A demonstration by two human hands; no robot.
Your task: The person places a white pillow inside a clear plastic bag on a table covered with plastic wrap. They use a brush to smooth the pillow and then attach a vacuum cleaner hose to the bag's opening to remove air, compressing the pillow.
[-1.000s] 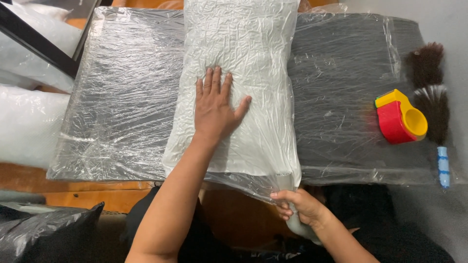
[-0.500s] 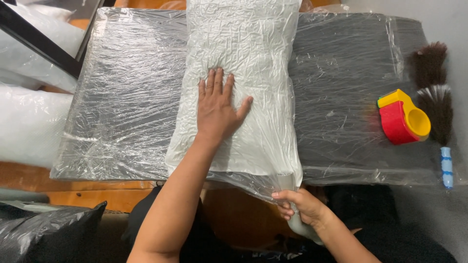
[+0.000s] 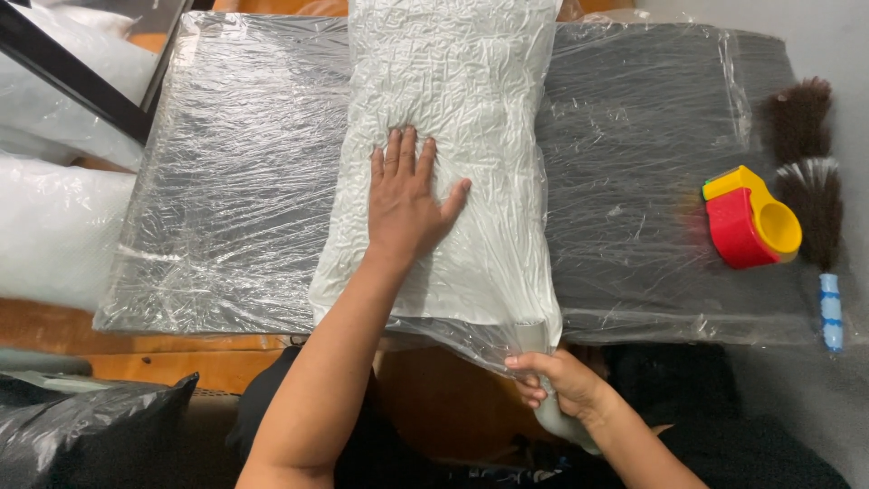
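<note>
A white crinkled pillow in a clear plastic bag (image 3: 453, 118) lies lengthwise across a dark table wrapped in clear film (image 3: 235, 181). My left hand (image 3: 407, 195) presses flat on the pillow's middle, fingers spread. My right hand (image 3: 557, 385) grips the open end of the bag at the table's near edge, closed around a pale grey tube (image 3: 543, 371) that enters the bag's corner. The tube's lower part is hidden behind my wrist.
A red and yellow tape dispenser (image 3: 751, 222) sits on the table's right end. A feather duster with a blue striped handle (image 3: 810, 190) lies beside it. White wrapped bundles (image 3: 50, 226) are at the left, a black plastic bag (image 3: 81, 426) at the lower left.
Both hands hold their places on the pillow and the bag's end. The view has shifted slightly; nothing else moved.
</note>
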